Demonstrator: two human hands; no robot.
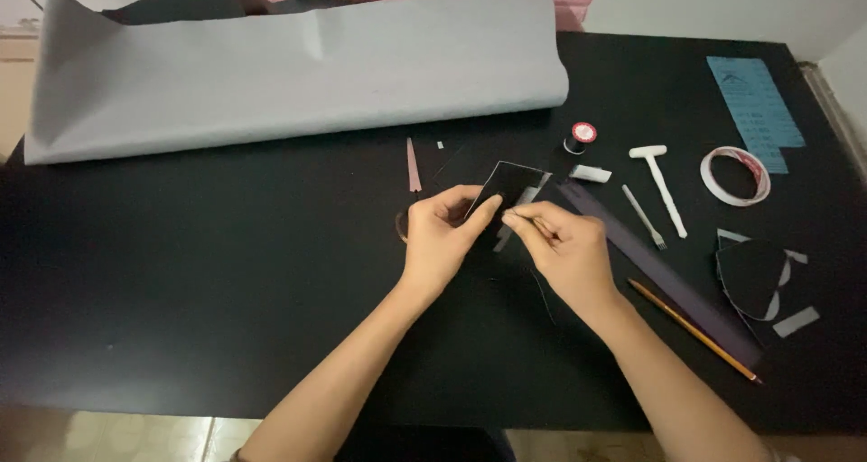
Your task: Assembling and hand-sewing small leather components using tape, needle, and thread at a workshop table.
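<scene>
**Both hands on a small black piece**

On the black table (181,272), beyond a wide grey sheet (298,65) and a long dark ruler (659,272), the left hand (438,236) pinches a stiff black piece (510,184) above mid-table. The right hand (564,245) grips a thin tool against its lower edge; which tool, I cannot tell.

Only spotting two: blue rectangular printed sheet (756,112) upper right of frame, flat on black table (226,272); thread spool (578,138) upper centre-right, round red-white label on top.
</scene>
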